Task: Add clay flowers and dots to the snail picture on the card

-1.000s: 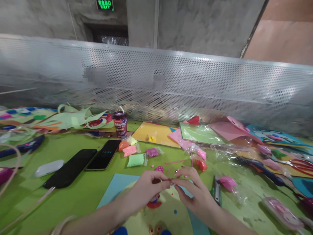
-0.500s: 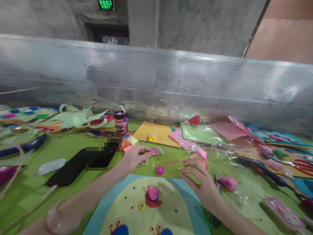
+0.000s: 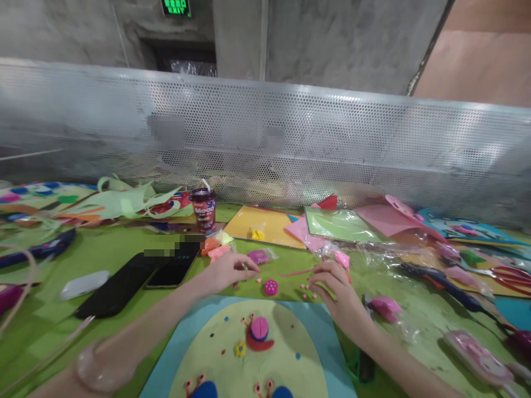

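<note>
My left hand [image 3: 228, 272] hovers over the green table with thumb and forefinger pinched together; whatever lies between them is too small to make out. Just beyond sits a purple clay lump [image 3: 259, 256] in clear wrap. My right hand [image 3: 335, 284] is bent, thumb and fingers apart, beside several tiny pink clay balls [image 3: 305, 288]. Between both hands lies a round magenta clay disc [image 3: 271, 287] with pale dots. A thin pink clay strand [image 3: 295, 272] stretches behind it. Nearest me is a blue-edged picture sheet [image 3: 194, 323], bearing a clay snail [image 3: 259, 330] and a yellow flower [image 3: 239, 349].
Left of centre are a dark phone [image 3: 176, 271], a black power bank [image 3: 116, 284] and a white case [image 3: 85, 284]. A drink cup [image 3: 204, 213] with a straw stands behind. Coloured sheets [image 3: 269, 224], wrapped pink clay [image 3: 385, 308] and red-handled scissors [image 3: 512, 279] lie around. A perforated metal barrier [image 3: 290, 138] rises behind.
My left hand has drawn back from the wrapped purple clay, uncovering it. My right hand has closed in slightly and lifted a little, so the tiny pink balls show more.
</note>
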Demonstrator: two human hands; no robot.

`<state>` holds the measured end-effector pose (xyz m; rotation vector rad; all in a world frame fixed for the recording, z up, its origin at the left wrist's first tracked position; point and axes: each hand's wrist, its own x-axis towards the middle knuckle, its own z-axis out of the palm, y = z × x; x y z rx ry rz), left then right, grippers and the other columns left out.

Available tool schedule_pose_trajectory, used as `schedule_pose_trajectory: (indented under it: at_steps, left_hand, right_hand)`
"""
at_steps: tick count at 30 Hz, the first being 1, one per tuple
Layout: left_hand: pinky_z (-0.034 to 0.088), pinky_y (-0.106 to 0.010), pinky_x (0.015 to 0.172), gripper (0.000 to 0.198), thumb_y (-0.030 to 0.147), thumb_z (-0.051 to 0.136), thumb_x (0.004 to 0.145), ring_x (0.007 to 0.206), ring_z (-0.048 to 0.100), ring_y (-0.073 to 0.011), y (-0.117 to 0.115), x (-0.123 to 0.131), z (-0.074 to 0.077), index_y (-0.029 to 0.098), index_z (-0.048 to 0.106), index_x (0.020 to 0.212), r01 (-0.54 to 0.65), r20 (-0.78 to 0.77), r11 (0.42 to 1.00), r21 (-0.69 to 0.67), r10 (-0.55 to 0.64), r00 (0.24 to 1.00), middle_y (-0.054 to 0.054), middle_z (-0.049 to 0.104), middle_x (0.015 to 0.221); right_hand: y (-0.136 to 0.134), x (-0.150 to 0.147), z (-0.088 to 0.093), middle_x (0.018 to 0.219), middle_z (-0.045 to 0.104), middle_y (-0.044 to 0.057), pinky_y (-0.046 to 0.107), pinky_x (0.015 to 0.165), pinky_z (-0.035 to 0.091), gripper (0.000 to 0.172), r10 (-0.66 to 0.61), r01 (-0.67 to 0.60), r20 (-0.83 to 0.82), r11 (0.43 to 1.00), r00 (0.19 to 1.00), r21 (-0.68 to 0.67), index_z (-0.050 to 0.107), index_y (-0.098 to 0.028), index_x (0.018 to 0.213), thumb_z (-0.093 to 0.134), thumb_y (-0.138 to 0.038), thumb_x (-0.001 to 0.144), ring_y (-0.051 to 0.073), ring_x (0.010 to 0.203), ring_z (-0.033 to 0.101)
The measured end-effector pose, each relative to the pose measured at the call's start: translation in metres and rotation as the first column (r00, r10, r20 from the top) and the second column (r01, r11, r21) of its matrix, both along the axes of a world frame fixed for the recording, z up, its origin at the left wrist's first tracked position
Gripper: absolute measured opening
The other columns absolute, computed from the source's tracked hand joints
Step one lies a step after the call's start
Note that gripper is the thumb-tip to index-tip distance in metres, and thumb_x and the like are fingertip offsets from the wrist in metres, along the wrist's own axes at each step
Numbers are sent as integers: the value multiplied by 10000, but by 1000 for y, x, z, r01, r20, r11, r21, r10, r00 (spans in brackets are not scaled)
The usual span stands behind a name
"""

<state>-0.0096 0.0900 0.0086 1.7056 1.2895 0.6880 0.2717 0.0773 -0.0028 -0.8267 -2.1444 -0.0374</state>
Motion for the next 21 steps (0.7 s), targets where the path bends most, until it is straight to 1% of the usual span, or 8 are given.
schedule_pose_trajectory:
  at_steps: [2, 4, 7, 10, 12, 14, 18, 21]
  left_hand:
    - [402, -211, 493, 378, 497, 601, 695, 629, 544, -151, 0, -2, 0, 165, 674, 859, 61, -33, 998, -31, -62, 998, -33, 618, 701]
    - [389, -211, 484, 380, 507, 614, 679, 621, 550, -154, 0, -3, -1, 159, 667, 822, 63, -89, 997, -32, -66, 994, -32, 619, 690]
    - [378, -219, 495, 321, 450, 647, 653, 593, 541, -147, 2, -5, -5, 150, 648, 767, 45, -149, 999, 19, -42, 988, -29, 628, 687]
    - [406, -235, 582, 269, 396, 603, 699, 670, 579, -167, 4, -6, -10, 159, 674, 804, 74, -173, 994, 80, -59, 983, -48, 668, 754]
    - [410, -242, 621, 268, 382, 571, 723, 726, 602, -182, 4, -7, -13, 173, 691, 840, 88, -181, 992, 90, -71, 981, -57, 687, 799]
    - [406, -243, 624, 249, 369, 573, 716, 736, 610, -189, 5, -7, -15, 179, 693, 824, 87, -200, 992, 95, -67, 978, -54, 691, 792]
    - [387, -243, 600, 185, 346, 605, 675, 685, 588, -184, 3, -6, -18, 184, 666, 740, 73, -283, 984, 163, -24, 959, -31, 662, 730]
    - [379, -244, 589, 200, 350, 556, 721, 653, 579, -178, 0, -2, -16, 189, 666, 767, 70, -303, 979, 194, -8, 953, -37, 659, 760]
  right_hand:
    - [2, 1, -1, 919, 579, 74, 393, 760, 500, 116, 2, -1, 31, 1000, 1000, -22, 613, -206, 852, 500, -197, 875, 209, 874, 561]
    - [3, 3, -1, 924, 574, 74, 413, 773, 493, 105, -9, 11, 42, 999, 999, -44, 606, -201, 813, 520, -224, 869, 218, 890, 549]
    - [4, 4, -3, 925, 563, 70, 438, 789, 487, 104, -32, 35, 38, 998, 999, -56, 586, -201, 761, 572, -266, 840, 229, 908, 536]
    - [7, 6, -4, 938, 559, 70, 423, 774, 495, 105, -32, 35, 44, 998, 998, -51, 598, -211, 806, 519, -239, 870, 221, 907, 535]
    - [12, 8, -5, 951, 559, 77, 417, 765, 497, 160, -26, 28, 57, 999, 998, -35, 611, -213, 842, 461, -217, 896, 217, 911, 537]
    - [19, 11, -6, 954, 562, 80, 428, 765, 492, 183, -38, 39, 79, 999, 996, -7, 622, -214, 836, 452, -229, 902, 221, 915, 537]
    - [36, 19, -11, 944, 581, 75, 461, 775, 472, 142, -87, 75, 151, 994, 985, 83, 617, -215, 754, 574, -322, 838, 241, 916, 539]
    - [46, 24, -16, 928, 598, 67, 440, 764, 471, 129, -88, 69, 174, 991, 981, 111, 621, -221, 756, 562, -290, 847, 235, 901, 535]
